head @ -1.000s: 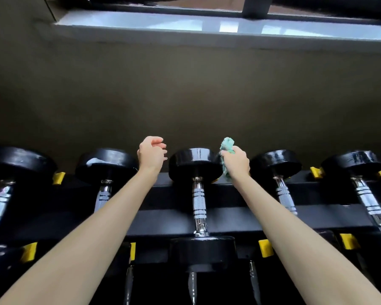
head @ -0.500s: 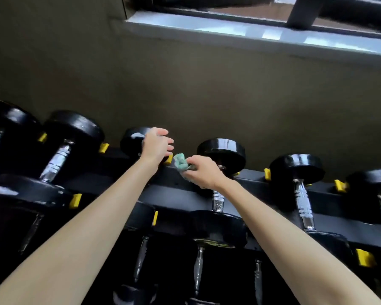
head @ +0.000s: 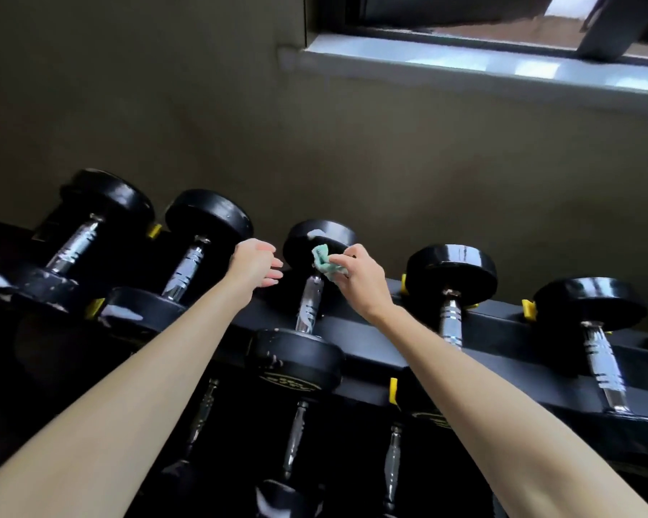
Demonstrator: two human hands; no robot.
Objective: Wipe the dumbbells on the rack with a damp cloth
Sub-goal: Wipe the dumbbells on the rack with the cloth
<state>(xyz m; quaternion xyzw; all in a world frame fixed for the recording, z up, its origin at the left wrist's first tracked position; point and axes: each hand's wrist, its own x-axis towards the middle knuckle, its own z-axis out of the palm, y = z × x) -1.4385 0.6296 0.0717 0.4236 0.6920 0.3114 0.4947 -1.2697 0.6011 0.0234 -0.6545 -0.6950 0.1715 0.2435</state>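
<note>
Several black dumbbells with chrome handles lie in a row on a black rack [head: 502,338]. My right hand [head: 360,282] pinches a crumpled green cloth [head: 324,261] against the far head of the middle dumbbell [head: 311,304], just above its handle. My left hand [head: 255,265] hovers to the left of that head, fingers loosely extended toward it, holding nothing. I cannot tell whether it touches the dumbbell. Two larger dumbbells [head: 188,271] sit to the left, two more [head: 451,289] to the right.
A lower tier of dumbbells [head: 296,435] shows beneath the top rail. Yellow dividers [head: 527,309] separate the slots. A dark wall rises right behind the rack, with a window sill [head: 483,69] at the upper right.
The view has swung left along the rack. My right hand carried the cloth from one dumbbell's far head to the head of its left neighbour. My left hand's fingers have straightened.
</note>
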